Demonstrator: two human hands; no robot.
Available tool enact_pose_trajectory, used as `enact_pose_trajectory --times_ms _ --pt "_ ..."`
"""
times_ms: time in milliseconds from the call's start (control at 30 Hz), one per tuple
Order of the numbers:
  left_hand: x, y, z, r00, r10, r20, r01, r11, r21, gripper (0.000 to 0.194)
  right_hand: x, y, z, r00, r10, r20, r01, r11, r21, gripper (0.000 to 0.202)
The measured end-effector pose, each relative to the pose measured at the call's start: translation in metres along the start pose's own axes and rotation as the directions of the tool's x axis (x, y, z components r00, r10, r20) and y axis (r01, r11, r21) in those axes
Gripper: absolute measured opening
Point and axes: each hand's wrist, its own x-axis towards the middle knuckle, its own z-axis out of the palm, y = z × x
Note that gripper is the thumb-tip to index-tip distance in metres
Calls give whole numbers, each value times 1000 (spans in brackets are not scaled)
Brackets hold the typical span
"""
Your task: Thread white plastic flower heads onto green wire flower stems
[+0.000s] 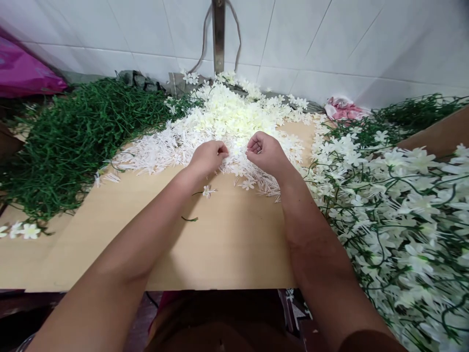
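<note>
Both hands reach to the near edge of a heap of loose white blossoms (pixel 234 115). The fingers of my left hand (pixel 209 155) are pinched together; what they hold, if anything, is too small to name. Just to its right, a small gap away, my right hand (pixel 266 152) has curled fingers, thumb and forefinger pinched beside the blossoms. Thin white pieces (pixel 156 149) lie left of my left hand. Nearer on the brown board (pixel 220 239) rest a single white flower (pixel 208 191) and a short green stem (pixel 189 219).
Green stems (pixel 91 122) are piled at the left, with a pink bag (pixel 29 68) behind. White flowers on green stems (pixel 406 210) fill the right side. A red and white crumpled bag (pixel 342 108) lies by the tiled wall, where a metal post (pixel 219 36) stands.
</note>
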Motion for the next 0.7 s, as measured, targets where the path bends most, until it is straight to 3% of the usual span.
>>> enact_pose_trajectory --times_ms 133,267,400,500,600,700 --pt "-3 -22 -14 996 -48 -73 39 992 -119 11 -1 -4 10 997 32 65 -37 997 74 18" --pt "-18 -22 -16 985 40 -167 -24 995 95 23 -2 -5 18 996 32 89 -40 995 88 13" --pt "-27 -3 -2 981 184 -65 -160 950 269 25 -1 -2 22 999 24 43 -30 991 133 9" --pt "-23 5 9 975 220 -19 -199 913 357 22 1 2 24 999 54 8 -54 987 148 7" --pt "-17 4 11 980 191 -59 -163 936 311 22 2 5 25 998 63 -5 -62 984 165 6" --pt "-14 -2 2 989 73 -129 -65 996 64 15 3 4 26 998 54 -24 -48 981 188 6"
